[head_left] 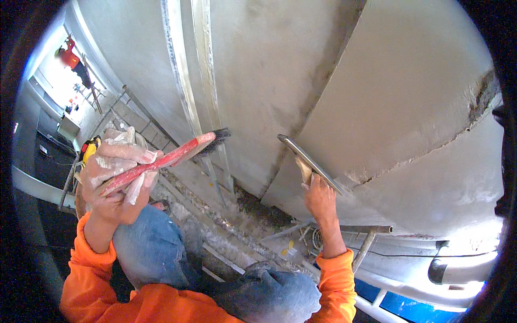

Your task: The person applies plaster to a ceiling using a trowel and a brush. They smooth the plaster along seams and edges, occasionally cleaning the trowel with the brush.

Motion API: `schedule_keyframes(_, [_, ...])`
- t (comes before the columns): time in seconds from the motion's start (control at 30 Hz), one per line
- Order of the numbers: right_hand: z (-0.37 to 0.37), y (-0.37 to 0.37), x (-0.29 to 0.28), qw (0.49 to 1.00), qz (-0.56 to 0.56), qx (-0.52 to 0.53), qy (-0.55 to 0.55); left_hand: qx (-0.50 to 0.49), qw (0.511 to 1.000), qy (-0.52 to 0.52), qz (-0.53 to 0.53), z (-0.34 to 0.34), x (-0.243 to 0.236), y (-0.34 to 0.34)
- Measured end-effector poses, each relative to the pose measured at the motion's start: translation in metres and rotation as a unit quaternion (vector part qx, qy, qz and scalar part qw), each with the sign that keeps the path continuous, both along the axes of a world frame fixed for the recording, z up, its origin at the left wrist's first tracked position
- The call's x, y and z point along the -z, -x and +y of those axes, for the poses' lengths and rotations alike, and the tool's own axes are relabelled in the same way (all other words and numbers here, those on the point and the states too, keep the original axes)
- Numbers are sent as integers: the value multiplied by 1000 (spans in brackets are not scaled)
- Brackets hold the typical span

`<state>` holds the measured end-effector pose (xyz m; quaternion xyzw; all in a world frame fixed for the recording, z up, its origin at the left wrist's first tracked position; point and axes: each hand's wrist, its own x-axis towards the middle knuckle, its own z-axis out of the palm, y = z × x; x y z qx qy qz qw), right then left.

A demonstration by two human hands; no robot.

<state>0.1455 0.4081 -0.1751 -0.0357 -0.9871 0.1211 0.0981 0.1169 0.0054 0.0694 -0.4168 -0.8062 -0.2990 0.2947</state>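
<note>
My left hand [121, 180], dusted white, is closed around the red wooden handle of a brush [177, 153], whose dark bristles point up and right, near two pale vertical strips [188, 91] on the wall. My right hand [320, 196] grips a flat steel trowel [309, 161] by its wooden handle, held at a slant in front of the grey plastered wall [398, 91]. A rough seam [409, 161] runs across the wall to the right of the trowel. I cannot tell whether the trowel touches the wall.
Metal scaffold tubes [366, 242] surround me, with dusty planks [221, 226] below my jeans-clad legs. A yellow object [91, 151] sits at the left. Further off at upper left, a person [72, 59] in orange stands by a ladder. A pale pipe [458, 266] lies lower right.
</note>
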Motion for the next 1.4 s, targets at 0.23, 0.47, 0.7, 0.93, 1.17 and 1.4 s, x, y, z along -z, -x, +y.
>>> schedule_keyframes(0.23, [0,4,-18,996,-76,30,18,-30,999,-5,-16,-6,-1,-4])
schedule_keyframes(0.47, [-4,1,-77,998,52,-3,-24,36,997,-60,6,3,5,11])
schedule_keyframes(0.7, [-14,6,-153,992,101,26,68,50,997,-61,14,12,8,15])
schedule_keyframes(0.93, [-9,-32,-174,962,217,53,157,38,995,-92,2,9,7,15])
schedule_keyframes(1.17, [-56,-58,-144,686,203,-90,693,15,996,-61,64,11,-2,10])
schedule_keyframes(1.4, [-74,-9,-128,161,-150,-149,964,67,975,-189,98,6,15,4])
